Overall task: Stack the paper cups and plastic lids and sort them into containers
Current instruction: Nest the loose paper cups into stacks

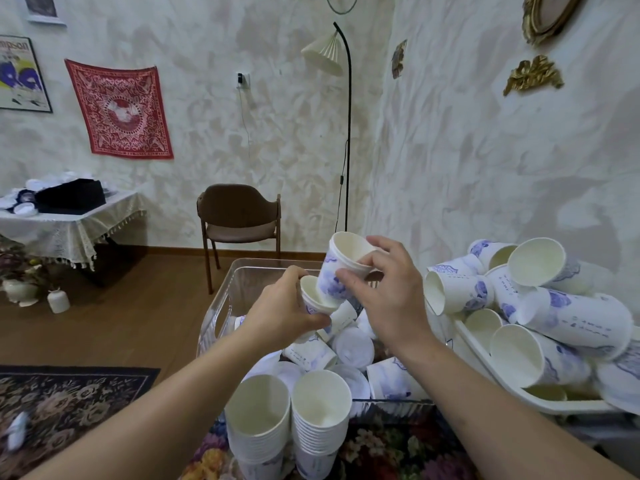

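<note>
Wood floor [104, 327], patterned rug [69, 410] lower left; clear bin [221, 306] at centre; left hand [280, 313] grips small cup [313, 297]; right hand [388, 292] fingers pinch nested cups [343, 268] above bin; cup pile [554, 306] right edge.

A floral-patterned dark cloth surface [381, 448] in the foreground carries two upright stacks of white paper cups [289, 420] side by side, with a clear plastic bin [221, 313] just behind them holding loose cups and white lids. To the right, a white tray [540, 403] bears a heap of tipped blue-printed paper cups [554, 306]. Across the brown wooden floor [121, 327], which also bears a dark floral rug [69, 410], a brown chair [239, 223] and a black floor lamp [348, 133], a small table with a lace-fringed cloth [69, 230] carries a black object [69, 199] and white lids [20, 202].
</note>
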